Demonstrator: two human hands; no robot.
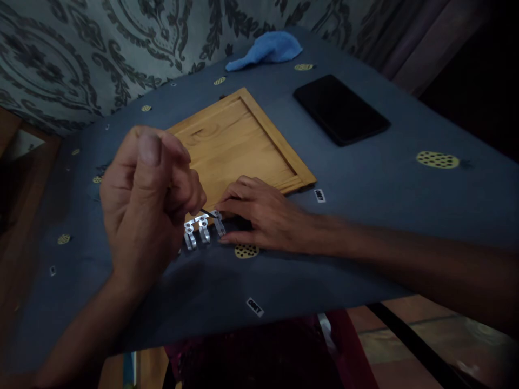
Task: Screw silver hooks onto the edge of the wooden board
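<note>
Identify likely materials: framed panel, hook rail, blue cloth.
Framed panel: probably wood, clear-finished; grain lines and a knot-like swirl show, though veneer is possible.
Hook rail: metal by its bright silvery glints; whether aluminium or plated steel, can't tell.
Blue cloth: soft fabric, perhaps microfibre; matte, fuzzy-looking, loosely bunched.

Brown grained panel [243, 138], silvery fittings [204, 231], tablecloth [365, 194] perhaps slate-blue, yellow pineapples [438, 160]
</note>
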